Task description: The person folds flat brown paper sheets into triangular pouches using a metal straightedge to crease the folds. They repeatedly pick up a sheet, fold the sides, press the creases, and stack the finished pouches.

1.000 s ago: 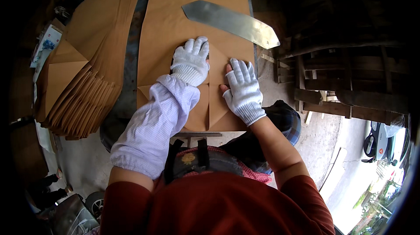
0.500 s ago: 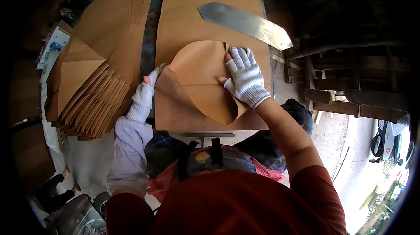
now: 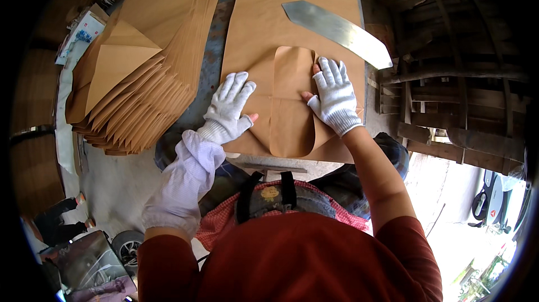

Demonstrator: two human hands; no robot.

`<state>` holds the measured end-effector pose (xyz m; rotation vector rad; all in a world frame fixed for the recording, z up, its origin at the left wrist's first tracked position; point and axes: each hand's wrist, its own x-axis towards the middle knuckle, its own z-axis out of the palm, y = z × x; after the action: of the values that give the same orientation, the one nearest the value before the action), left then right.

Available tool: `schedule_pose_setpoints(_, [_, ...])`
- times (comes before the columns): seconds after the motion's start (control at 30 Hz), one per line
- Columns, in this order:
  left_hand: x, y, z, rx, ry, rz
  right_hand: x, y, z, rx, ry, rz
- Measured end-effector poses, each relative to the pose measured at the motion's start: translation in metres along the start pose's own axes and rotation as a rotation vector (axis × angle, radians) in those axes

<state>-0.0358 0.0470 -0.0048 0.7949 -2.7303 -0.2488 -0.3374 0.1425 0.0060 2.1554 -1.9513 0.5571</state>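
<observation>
Under my hands lies a brown kraft paper bag (image 3: 289,88), its near end folded out into flat flaps with an upright curled panel in the middle. My left hand (image 3: 229,105), in a white glove with the thumb tip bare, rests flat on the left flap, fingers spread. Across from it my right hand (image 3: 335,91), gloved the same way with bare thumb and index tips, presses flat on the right flap. Beyond them a pointed metal strip (image 3: 339,29) lies slantwise on the paper. Neither hand grips anything.
To the left a thick stack of brown paper bags (image 3: 168,15) has folded ends fanned toward me. A dark metal table strip (image 3: 216,49) shows between the two piles. Wooden slat racks (image 3: 449,94) stand at the right, and a wheel (image 3: 128,248) sits low left.
My left hand has come from the bag's left edge onto its left flap and flattened there. The bag's rounded opening is now spread flatter; my right hand stays on the right flap.
</observation>
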Motion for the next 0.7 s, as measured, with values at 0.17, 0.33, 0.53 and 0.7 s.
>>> schedule_pose_setpoints(0.17, [0.004, 0.011, -0.007, 0.062, -0.109, -0.014, 0.004, -0.003, -0.005, 0.032, -0.025, 0.000])
schedule_pose_setpoints(0.33, [0.005, 0.018, -0.010, 0.159, -0.219, -0.046, 0.019, 0.048, 0.002, 0.375, -0.087, 0.300])
schedule_pose_setpoints(0.53, [0.030, 0.026, -0.020, 0.155, -0.339, -0.068, 0.084, 0.145, -0.018, -0.145, -0.500, 0.600])
schedule_pose_setpoints(0.7, [0.080, 0.039, 0.005, 0.089, -0.163, -0.070, 0.093, 0.111, -0.044, -0.112, -0.190, 0.751])
